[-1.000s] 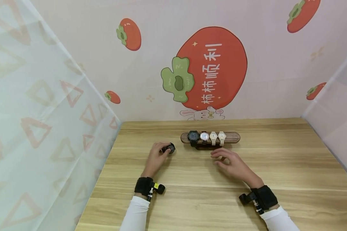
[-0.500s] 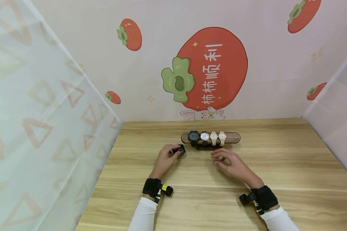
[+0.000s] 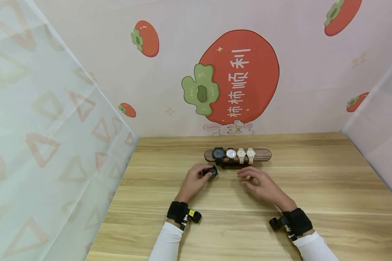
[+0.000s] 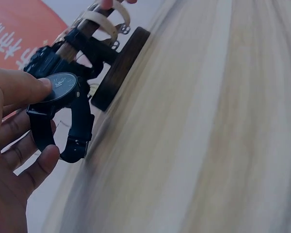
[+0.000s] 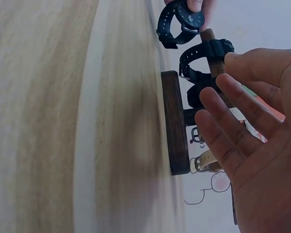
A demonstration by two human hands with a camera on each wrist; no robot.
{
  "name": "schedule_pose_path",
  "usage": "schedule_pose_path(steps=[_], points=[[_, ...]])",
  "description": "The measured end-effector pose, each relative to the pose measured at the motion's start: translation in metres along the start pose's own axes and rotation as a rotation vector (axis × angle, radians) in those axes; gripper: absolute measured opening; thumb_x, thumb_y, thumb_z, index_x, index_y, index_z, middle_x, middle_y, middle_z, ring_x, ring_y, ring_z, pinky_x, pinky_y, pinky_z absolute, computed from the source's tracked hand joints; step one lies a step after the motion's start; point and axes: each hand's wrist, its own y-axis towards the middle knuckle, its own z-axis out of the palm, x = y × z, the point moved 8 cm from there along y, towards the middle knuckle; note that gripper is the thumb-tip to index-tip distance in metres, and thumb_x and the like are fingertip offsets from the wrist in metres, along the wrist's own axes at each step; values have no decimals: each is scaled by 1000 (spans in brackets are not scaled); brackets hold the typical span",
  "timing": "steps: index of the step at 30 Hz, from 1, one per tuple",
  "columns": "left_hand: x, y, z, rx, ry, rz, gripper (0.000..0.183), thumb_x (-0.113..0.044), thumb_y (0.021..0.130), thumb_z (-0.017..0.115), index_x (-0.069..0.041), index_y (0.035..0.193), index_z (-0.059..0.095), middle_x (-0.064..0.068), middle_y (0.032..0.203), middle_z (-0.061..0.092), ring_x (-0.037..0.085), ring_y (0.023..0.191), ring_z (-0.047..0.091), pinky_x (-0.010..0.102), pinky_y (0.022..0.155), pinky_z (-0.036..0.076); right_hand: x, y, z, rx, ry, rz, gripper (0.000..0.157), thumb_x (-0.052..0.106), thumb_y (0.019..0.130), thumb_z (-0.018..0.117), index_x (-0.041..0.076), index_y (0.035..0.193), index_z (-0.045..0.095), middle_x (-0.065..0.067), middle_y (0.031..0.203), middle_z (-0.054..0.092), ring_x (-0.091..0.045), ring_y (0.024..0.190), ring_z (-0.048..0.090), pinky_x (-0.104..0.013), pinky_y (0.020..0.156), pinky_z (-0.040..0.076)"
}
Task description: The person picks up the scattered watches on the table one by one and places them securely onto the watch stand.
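My left hand (image 3: 193, 183) pinches a black wristwatch (image 3: 213, 172) just left of a wooden watch stand (image 3: 264, 155). In the left wrist view the thumb lies on the dark dial (image 4: 65, 86), and the buckled strap hangs below as a loop. On the stand's bar sit a large black watch (image 3: 219, 153), a dark-strapped watch with a pale dial (image 3: 231, 154) and two cream watches (image 3: 241, 154) side by side. Before the stand, my right hand (image 3: 262, 185) holds nothing; its fingers are loosely bent, near the bar in the right wrist view.
The stand's dark base (image 5: 174, 124) rests on the wood-grain table (image 3: 228, 232). Behind the table rises a wall (image 3: 170, 79) printed with persimmons, and a patterned side panel (image 3: 62, 152) borders the left edge. Part of the bar extends bare to the right of the watches.
My left hand has carried the black wristwatch rightward and slightly toward me, closer to the stand. My right hand has stayed nearly still.
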Motion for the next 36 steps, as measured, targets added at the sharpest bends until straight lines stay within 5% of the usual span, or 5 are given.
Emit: schedule_pose_path(steps=[22, 36], points=[[-28, 7, 34, 87, -52, 41, 32, -24, 103, 73, -16, 134, 73, 5, 128, 73, 16, 105, 66, 25, 88, 58, 6, 12, 7, -6, 26, 8, 34, -4, 92, 78, 4, 125, 74, -10, 129, 72, -28, 107, 72, -39, 88, 64], [-41, 5, 48, 82, -134, 76, 30, -22, 103, 73, -16, 132, 74, 5, 128, 74, 16, 105, 69, 26, 89, 61, 1, 14, 14, -7, 15, 11, 45, -4, 94, 77, 8, 136, 68, -13, 135, 67, -28, 105, 72, -35, 87, 64]])
